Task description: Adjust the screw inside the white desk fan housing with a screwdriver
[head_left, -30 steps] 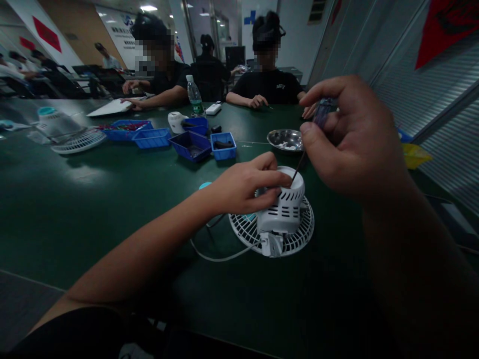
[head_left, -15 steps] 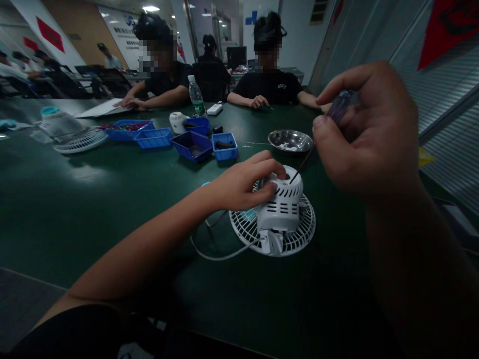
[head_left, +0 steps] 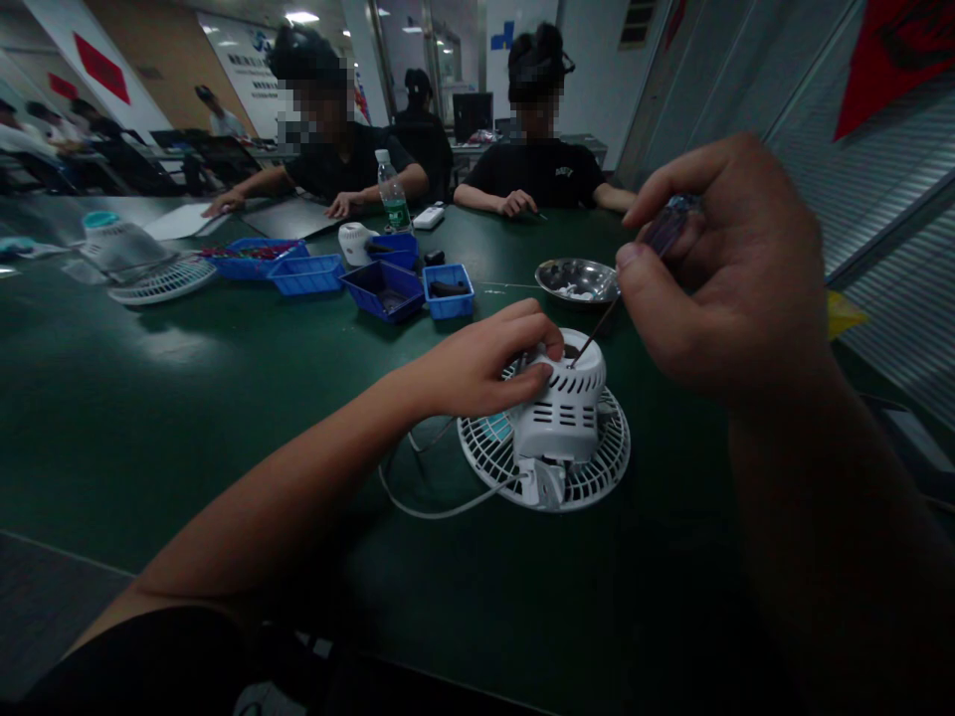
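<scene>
A white electric fan (head_left: 558,438) lies grille-down on the green table, its motor housing facing up and its cable curling out to the left. My left hand (head_left: 496,363) is closed over the left side of the housing top, thumb and fingers bent against it. In my right hand (head_left: 735,273) is a screwdriver (head_left: 666,229) with a translucent purplish handle, pinched between thumb and fingers. Its thin shaft slants down to the left, and the tip meets the housing top beside a dark round opening. Whether a screw sits under the tip, I cannot tell.
Behind the fan stands a metal bowl (head_left: 579,281) with small white parts. Several blue bins (head_left: 384,291), a water bottle (head_left: 392,194) and another white fan (head_left: 153,264) are farther left. Two people sit across the table (head_left: 246,398), one handling flat sheets (head_left: 177,221).
My right hand has shifted slightly left and the screwdriver with it, its tip still on the housing. My left hand stays put. Across the table, a person's hands have spread the sheets apart.
</scene>
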`<move>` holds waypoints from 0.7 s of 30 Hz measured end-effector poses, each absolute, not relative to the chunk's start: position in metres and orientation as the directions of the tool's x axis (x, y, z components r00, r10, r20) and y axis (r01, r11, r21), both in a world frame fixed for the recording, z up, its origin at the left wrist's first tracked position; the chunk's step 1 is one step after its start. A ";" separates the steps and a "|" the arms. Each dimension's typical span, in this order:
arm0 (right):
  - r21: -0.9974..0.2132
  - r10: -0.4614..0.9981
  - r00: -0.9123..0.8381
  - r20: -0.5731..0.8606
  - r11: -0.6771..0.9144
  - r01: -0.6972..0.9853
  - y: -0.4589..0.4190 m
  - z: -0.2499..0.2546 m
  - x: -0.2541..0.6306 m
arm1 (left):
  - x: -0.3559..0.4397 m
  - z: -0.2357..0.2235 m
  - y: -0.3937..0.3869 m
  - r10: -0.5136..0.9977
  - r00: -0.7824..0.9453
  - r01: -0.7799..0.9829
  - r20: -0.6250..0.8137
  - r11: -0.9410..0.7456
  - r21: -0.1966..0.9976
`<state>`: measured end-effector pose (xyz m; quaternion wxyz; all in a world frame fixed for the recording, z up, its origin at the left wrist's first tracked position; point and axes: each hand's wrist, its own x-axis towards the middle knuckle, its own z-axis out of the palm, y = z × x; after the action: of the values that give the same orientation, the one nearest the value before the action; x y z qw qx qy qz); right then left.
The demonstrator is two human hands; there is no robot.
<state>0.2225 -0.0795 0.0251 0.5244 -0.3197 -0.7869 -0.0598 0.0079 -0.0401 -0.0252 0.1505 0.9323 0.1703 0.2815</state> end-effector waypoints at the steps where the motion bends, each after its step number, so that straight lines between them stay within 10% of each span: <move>1: -0.237 0.432 -0.245 0.868 0.794 0.561 -0.080 0.025 0.222 | 0.006 -0.023 -0.039 0.412 0.785 0.244 0.462 -0.892 0.380; 8: -0.227 0.444 -0.233 0.865 0.761 0.608 -0.082 0.028 0.222 | -0.020 -0.004 -0.023 0.750 0.540 0.620 0.383 -0.662 0.421; 15: -0.244 0.460 -0.234 0.856 0.760 0.602 -0.082 0.028 0.223 | -0.042 -0.010 0.004 0.901 0.395 0.916 -0.180 -0.402 -0.002; 21: -0.288 0.465 -0.162 0.870 0.748 0.598 -0.079 0.026 0.225 | -0.063 -0.036 0.034 0.856 0.289 0.936 -0.428 -0.347 -0.060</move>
<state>0.2251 -0.0786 0.0260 0.5447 -0.3499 -0.7597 -0.0612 -0.0634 0.0342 -0.0358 0.1016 0.7965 0.5625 -0.1972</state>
